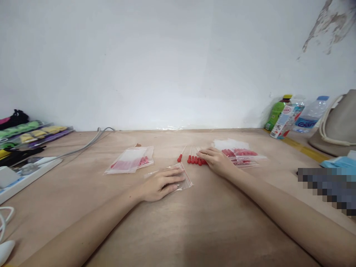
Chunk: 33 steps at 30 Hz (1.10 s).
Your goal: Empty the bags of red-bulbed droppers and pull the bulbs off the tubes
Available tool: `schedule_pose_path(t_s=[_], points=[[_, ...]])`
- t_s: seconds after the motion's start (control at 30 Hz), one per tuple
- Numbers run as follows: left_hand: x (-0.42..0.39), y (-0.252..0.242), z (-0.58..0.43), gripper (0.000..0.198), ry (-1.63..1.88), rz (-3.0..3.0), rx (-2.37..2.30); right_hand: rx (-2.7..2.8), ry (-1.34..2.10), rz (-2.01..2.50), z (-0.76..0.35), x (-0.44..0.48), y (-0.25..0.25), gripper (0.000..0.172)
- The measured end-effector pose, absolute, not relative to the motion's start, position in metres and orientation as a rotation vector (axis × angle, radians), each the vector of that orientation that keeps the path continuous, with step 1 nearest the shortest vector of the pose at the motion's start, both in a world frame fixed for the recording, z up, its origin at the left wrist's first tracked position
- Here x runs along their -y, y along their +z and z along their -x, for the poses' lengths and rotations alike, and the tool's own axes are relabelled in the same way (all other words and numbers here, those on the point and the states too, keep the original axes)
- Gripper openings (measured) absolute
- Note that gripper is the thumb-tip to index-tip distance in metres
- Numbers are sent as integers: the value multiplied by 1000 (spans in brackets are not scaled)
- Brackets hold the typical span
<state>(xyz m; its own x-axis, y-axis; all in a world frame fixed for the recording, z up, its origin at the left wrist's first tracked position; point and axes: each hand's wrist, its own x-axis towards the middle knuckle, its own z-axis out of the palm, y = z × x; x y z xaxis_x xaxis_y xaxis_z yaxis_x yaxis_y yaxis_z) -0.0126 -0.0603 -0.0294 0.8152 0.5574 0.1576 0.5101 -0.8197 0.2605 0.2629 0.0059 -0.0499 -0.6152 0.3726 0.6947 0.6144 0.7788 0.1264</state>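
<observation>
Mid-frame, red-bulbed droppers [196, 160] point their stems upward, rightmost ones under the right hand [215, 159], grip I cannot tell; the left hand [161, 182], unclenched, lies on a clear bag [187, 178].

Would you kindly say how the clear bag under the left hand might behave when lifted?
The clear bag is probably floppy, since its film looks crinkled. It seems light, lying nearly flat beneath the left hand. Its glossy surface may feel slippery.

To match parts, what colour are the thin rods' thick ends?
The thick ends are red, clearest in the head view.
</observation>
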Motion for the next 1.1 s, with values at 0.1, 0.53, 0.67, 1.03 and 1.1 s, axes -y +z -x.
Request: schedule_pose_path(t_s=[0.1, 0.53, 0.67, 1.03, 1.1], points=[[62, -29, 11, 42, 230, -2782, -832, 2351, -459, 756, -262, -4, -54, 29], [64, -27, 3, 24, 826, -2325, -1534, 2305, -99, 697, -232, 43, -42, 24], [55, -28, 10, 26, 760, -2250, -1664, 2456, 2, 619, -221, 54, -44, 27], [62, -16, 13, 13, 632, -2462, -1696, 2396, -10, 637, -223, 55, -46, 22], [49, -6, 30, 19, 725, -2367, -1854, 2362, -23, 647, -223, 54, -48, 21]])
